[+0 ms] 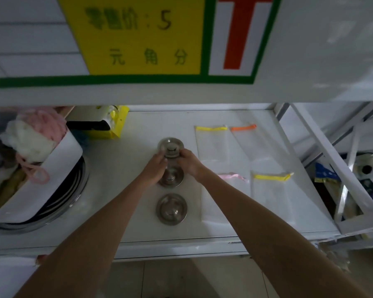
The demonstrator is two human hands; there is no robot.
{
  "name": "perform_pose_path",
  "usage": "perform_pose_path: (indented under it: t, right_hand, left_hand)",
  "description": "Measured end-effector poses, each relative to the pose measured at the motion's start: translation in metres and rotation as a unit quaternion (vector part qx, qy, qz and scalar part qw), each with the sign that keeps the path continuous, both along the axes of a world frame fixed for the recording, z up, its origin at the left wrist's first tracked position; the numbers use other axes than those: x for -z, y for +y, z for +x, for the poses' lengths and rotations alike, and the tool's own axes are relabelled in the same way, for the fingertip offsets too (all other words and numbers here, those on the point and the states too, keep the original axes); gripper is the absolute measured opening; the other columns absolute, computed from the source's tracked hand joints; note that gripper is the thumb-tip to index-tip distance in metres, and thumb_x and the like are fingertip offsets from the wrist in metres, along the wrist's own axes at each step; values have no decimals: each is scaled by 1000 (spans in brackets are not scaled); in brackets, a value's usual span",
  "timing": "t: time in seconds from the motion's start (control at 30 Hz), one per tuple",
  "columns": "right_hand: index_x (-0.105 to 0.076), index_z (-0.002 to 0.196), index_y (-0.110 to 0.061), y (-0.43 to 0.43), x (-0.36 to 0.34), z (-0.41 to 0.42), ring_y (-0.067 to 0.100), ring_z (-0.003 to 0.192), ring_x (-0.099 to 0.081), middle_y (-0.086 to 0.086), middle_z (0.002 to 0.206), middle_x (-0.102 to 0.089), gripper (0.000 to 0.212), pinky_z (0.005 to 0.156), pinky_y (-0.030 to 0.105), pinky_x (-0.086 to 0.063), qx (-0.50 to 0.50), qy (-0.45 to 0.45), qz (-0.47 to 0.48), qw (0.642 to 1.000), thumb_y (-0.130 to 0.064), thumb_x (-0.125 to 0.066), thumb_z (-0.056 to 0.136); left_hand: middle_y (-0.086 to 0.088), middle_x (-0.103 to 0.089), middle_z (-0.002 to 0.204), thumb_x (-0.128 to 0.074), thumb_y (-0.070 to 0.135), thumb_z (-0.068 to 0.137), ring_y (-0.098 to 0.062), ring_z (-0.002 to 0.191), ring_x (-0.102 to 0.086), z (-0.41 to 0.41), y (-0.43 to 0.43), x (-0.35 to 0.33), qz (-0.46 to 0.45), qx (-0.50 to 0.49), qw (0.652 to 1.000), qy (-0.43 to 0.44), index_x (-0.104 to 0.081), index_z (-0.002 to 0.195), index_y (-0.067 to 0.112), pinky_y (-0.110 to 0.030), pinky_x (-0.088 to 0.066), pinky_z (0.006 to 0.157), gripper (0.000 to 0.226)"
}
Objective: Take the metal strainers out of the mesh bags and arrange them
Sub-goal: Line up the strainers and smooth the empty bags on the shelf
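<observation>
Three round strainers of brushed, dull-grey metal lie in a straight column on a smooth white shelf (pixel 138 190), each a shallow disc with a raised rim and a small knob at its centre. The far strainer (pixel 170 145) sits at the top of the column, and both hands meet at its near edge. The left hand (pixel 157 166) curls its fingers against the left side of the knob, and the right hand (pixel 188 161) curls in from the right, so the fingertips of both pinch the strainer's central part between them. The middle strainer (pixel 171 178) lies just below the hands, its left part covered by the left hand. The near strainer (pixel 171 209) lies apart from them, fully in view, with slots visible in its dished face.

To the right of the column four flat mesh bags lie on the shelf, thin, translucent and rectangular, each with a coloured band along its top. The yellow-banded bag (pixel 211 143) and the orange-banded bag (pixel 252 140) lie side by side at the back. Nearer, the pink-banded bag (pixel 224 196) lies beside the right forearm, and a second yellow-banded bag (pixel 269 194) lies to its right.

At the left stands a round metal basin (pixel 58 209) wrapped in a white paper sleeve, heaped with soft, fluffy pink and white bath puffs (pixel 35 134).
</observation>
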State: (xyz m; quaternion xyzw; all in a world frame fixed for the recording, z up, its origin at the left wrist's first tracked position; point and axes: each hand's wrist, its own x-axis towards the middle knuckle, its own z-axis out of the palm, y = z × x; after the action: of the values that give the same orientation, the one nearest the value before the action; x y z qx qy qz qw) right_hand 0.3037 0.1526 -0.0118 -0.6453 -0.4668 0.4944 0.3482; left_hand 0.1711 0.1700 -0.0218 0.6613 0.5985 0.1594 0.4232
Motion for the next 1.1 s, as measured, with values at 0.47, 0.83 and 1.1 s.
perform_pose_path:
  t: [0.47,0.83,1.1]
  right_hand:
    - [-50,131,-2,-29,5,19,23,100,-58,10,111,-57,44,100,38,-50,9,-35,-93,995,-9,-57,88]
    - [-53,129,-6,-45,6,13,24,113,-58,9,123,-60,45,103,38,-48,56,5,-76,996,-1,-55,85]
    - [-50,129,-6,-63,4,16,22,104,-58,7,115,-57,41,91,34,-50,52,-39,-82,994,-8,-51,88]
  left_hand:
    - [-27,-66,102,-44,9,94,-40,100,-66,-26,-14,2,-74,-194,973,-100,-55,73,16,-30,-52,69,25]
    - [-8,-48,64,-42,-1,90,-18,57,-41,-15,-33,12,-104,-202,961,-156,-52,64,16,-25,-30,51,33]
    - [2,-48,34,-42,0,83,-22,50,-46,-29,-47,-2,-145,-203,961,-124,-43,55,12,-23,-46,53,30]
